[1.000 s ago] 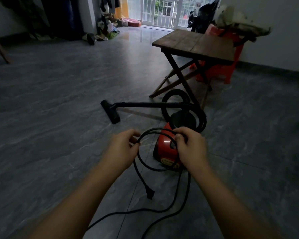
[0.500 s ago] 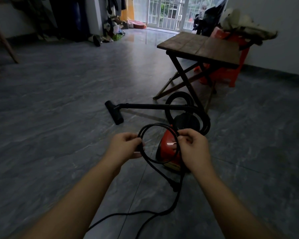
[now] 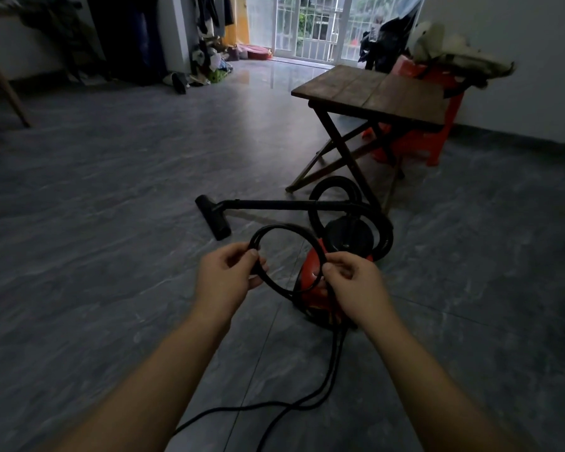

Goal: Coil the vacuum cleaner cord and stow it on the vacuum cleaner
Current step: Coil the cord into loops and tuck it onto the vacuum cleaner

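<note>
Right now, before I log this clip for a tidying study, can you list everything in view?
cord: one, black, loop held up between the hands, rest trailing on the floor tiles
vacuum cleaner: one, red and black, on the floor behind the loop
hose: one, black, looped at the vacuum cleaner
floor nozzle: one, black, wand's left end
folding table: one, brown wood, right rear
plastic stool: one, red, behind the table
left hand: pinches the loop's left side
right hand: pinches the loop's right side
</note>
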Tool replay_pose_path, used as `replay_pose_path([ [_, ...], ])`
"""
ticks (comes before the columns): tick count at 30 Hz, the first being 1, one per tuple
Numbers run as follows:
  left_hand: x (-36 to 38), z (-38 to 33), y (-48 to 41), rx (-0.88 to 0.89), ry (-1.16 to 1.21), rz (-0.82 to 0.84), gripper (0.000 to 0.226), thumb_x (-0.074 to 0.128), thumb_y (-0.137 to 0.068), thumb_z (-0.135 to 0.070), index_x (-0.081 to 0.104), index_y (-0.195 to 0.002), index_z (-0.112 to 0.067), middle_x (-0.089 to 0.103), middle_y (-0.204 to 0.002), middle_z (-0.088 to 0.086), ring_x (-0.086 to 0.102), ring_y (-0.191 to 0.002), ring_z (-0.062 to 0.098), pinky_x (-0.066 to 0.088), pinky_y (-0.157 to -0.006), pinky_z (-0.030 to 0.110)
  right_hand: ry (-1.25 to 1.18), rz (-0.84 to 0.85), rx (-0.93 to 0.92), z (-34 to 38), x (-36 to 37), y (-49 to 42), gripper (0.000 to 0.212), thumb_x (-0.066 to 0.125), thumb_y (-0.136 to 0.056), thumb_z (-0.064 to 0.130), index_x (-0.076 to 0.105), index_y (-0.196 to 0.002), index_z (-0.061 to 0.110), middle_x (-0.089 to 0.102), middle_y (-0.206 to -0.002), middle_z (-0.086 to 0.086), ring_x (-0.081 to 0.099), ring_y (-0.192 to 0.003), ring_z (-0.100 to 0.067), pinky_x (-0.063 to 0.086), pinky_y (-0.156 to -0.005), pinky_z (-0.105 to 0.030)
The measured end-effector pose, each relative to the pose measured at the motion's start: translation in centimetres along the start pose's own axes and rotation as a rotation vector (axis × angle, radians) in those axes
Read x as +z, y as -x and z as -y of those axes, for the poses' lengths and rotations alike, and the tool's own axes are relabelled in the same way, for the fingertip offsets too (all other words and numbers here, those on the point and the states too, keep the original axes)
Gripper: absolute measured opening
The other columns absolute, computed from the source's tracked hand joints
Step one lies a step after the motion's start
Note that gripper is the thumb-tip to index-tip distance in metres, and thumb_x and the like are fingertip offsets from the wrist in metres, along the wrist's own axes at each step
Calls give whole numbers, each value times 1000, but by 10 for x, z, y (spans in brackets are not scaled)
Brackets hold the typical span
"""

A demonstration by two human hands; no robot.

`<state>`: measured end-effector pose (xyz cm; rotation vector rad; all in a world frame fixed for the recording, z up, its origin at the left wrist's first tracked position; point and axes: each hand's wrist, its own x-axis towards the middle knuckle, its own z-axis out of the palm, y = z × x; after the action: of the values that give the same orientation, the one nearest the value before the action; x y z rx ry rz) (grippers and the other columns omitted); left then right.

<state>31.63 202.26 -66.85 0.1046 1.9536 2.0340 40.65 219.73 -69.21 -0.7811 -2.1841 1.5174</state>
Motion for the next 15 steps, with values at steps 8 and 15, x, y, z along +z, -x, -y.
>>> replay_pose_path([
  [8,3,1,5,95,60,-50,22,56,-100,-6,70,-92,-20,74,-86,7,75,-80,15,61,-69,23,-100,68,63,-2,6,1,10,63,-95,14,71,-100,11,75,-83,6,70,-82,-7,55,-78,-24],
  [15,-5,-3,1,51,15,61,16,58,-98,-5,70,-96,-16,75,-91,9,75,-86,22,61,-69,25,-84,65,44,2,3,1,15,63,-95,14,70,-84,20,75,-75,8,70,-74,1,53,-68,-17],
])
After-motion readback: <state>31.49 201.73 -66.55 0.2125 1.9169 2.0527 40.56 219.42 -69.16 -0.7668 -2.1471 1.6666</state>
